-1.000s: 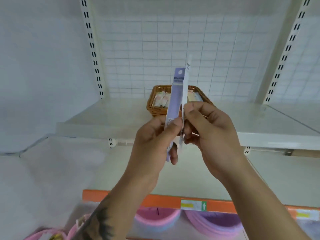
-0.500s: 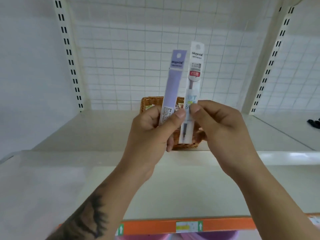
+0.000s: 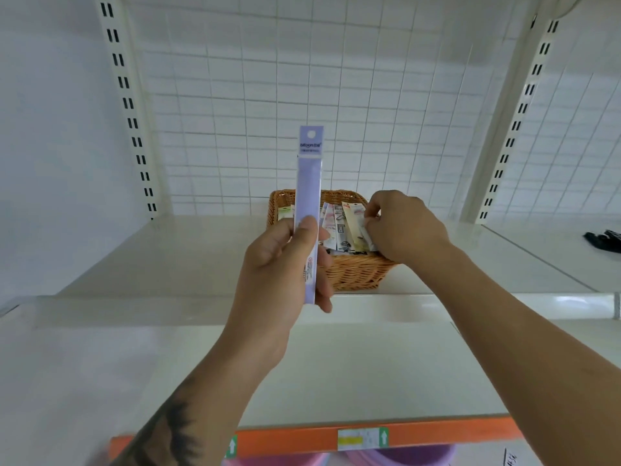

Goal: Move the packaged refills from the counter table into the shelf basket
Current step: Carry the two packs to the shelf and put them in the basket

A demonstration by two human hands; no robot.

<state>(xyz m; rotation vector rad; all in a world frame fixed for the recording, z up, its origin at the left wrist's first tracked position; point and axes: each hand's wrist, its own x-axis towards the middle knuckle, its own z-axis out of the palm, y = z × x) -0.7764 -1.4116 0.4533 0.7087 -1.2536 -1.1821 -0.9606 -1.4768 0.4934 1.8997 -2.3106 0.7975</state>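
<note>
Seen from the head camera, the left hand (image 3: 282,264) grips a long lilac packaged refill (image 3: 309,210) upright between thumb and curled fingers, held in front of the brown woven wicker basket (image 3: 356,274) on the white metal shelf (image 3: 168,257); the right hand (image 3: 403,227) reaches over the basket's right side, fingers pinching a pale transparent refill packet (image 3: 361,227) that leans among other packets (image 3: 336,227) standing inside; lower down, an orange shelf edge strip (image 3: 420,435) carries a yellow label; a black object (image 3: 603,240) lies on the neighbouring shelf, too blurred to identify.
</note>
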